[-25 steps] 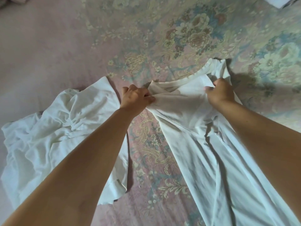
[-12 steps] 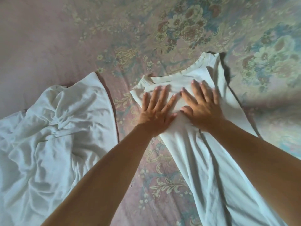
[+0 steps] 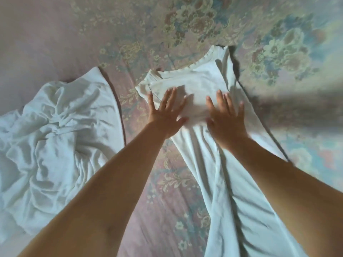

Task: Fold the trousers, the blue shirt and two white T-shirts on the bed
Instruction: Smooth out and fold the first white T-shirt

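Left hand [image 3: 165, 117] and right hand [image 3: 225, 121] flat on white T-shirt [image 3: 196, 84], fingers spread, gripping nothing, bedspread [image 3: 130, 43] bare beyond collar

This is a bedroom in a home. A bed [image 3: 241, 30] fills the whole view, covered by a pink bedspread printed with faded blue and cream flower bouquets. Household laundry lies on it: a crumpled white T-shirt [image 3: 52, 130] at the left and a second white T-shirt [image 3: 200, 84] spread flat beside it.
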A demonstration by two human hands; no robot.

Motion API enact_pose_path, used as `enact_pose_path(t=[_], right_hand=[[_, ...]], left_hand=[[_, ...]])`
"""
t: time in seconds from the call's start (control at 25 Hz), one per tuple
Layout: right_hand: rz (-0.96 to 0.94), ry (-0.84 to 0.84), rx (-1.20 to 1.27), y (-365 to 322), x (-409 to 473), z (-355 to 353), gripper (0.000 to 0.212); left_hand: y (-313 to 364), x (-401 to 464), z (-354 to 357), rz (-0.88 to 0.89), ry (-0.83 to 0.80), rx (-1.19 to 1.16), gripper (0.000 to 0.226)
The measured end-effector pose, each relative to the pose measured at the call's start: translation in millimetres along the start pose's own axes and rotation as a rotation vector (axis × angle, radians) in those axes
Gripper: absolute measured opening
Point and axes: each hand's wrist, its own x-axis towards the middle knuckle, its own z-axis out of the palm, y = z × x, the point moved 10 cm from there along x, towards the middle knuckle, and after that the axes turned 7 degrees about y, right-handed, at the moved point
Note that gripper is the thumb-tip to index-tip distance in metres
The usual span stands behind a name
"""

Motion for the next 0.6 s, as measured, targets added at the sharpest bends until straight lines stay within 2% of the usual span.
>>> enact_pose_path(t=[0.08,0.2,0.28,0.4,0.48,0.6], right_hand=[[0.005,0.034,0.037,7,-82,1,0.056],[-0.009,-0.081,0.067,26,-203,18,0.054],[-0.044,-0.112,0.022,46,-252,19,0.054],[-0.098,-0.113,0.002,77,-291,7,0.052],[-0.169,-0.145,0.036,94,-304,6,0.05],[-0.334,-0.203,0.036,108,-324,17,0.055]], left_hand=[[39,-55,16,0.031,0.031,-0.107,0.069],[112,-170,45,0.02,0.162,-0.449,0.068],[150,-234,66,0.009,0.204,-0.52,0.065],[179,-290,75,-0.115,0.215,-0.645,0.062],[190,-308,71,-0.246,0.231,-0.73,0.051],[210,-321,62,-0.409,0.282,-0.713,0.037]])
